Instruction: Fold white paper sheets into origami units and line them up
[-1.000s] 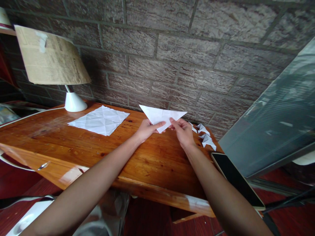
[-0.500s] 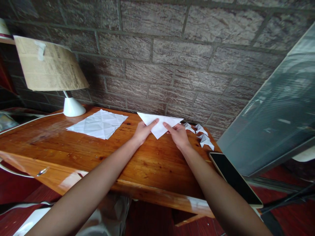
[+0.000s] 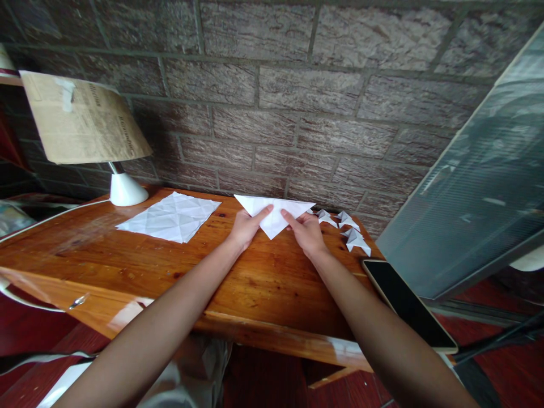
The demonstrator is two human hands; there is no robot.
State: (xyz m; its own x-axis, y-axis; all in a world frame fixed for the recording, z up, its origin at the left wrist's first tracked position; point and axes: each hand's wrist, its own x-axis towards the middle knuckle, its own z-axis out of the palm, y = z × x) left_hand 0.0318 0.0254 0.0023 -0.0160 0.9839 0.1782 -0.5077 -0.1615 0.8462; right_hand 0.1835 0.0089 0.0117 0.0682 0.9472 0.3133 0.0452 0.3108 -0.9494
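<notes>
A white sheet of paper (image 3: 272, 222), folded into a triangle, is held between both hands above the wooden desk, its long edge toward the wall and its point toward me. My left hand (image 3: 246, 228) grips the left side, thumb pressed on top and fingers hidden beneath. On the right side my right hand (image 3: 306, 231) pinches it the same way, the two thumbs a little apart. Creased white sheets (image 3: 172, 217) lie flat to the left. Several small folded paper pieces (image 3: 356, 242) stand just right of my right hand.
A lamp (image 3: 127, 190) with a newsprint-like shade stands at the back left of the desk (image 3: 272, 286). A dark-screened tablet (image 3: 410, 306) lies along the right edge, near my right forearm. A brick wall (image 3: 280, 124) rises behind, and a ribbed glass panel (image 3: 476, 181) leans in at right.
The camera view has shifted slightly. Both hands keep the same hold on the folded paper, and nothing on the desk has visibly moved.
</notes>
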